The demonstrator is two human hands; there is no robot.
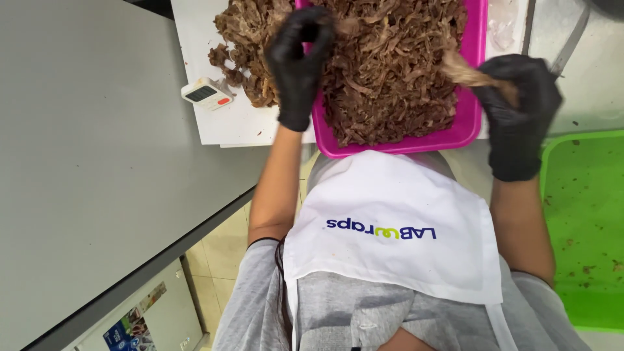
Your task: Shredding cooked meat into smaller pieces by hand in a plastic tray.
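Note:
A pink tray (465, 127) heaped with shredded brown meat (390, 71) sits at the table edge in front of me. My left hand (298, 58), in a black glove, pinches a strand of meat at the tray's left rim. My right hand (517, 107), also black-gloved, grips a lighter strip of meat (469, 75) just off the tray's right side. More unshredded meat chunks (244, 39) lie on a white cutting board (224, 123) to the left of the tray.
A small white timer (207, 93) with a red button rests on the cutting board. A green tray (585, 227) with meat crumbs lies at the right. The grey tabletop (91, 162) stretches left. I wear a white apron (390, 227).

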